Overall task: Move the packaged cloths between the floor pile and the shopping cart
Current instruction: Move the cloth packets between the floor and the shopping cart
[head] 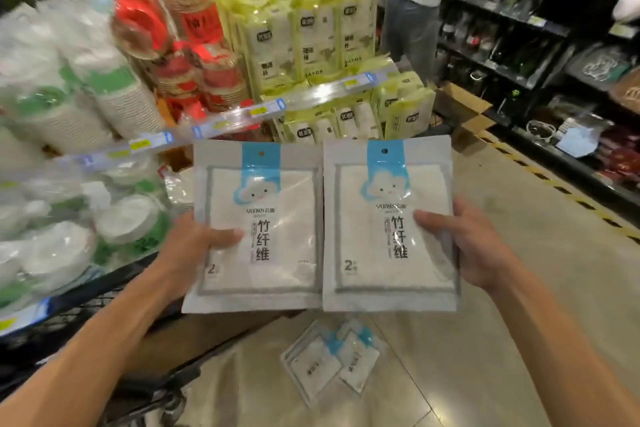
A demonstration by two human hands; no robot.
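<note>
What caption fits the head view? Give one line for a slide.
Left hand and right hand each hold a flat white-and-blue packaged cloth above the floor pile.

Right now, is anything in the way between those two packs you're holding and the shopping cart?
Nothing visible blocks them. The left hand grips one cloth pack and the right hand grips the other pack, both held up in open air. The cart sits just below and left, its inside mostly hidden.
</note>
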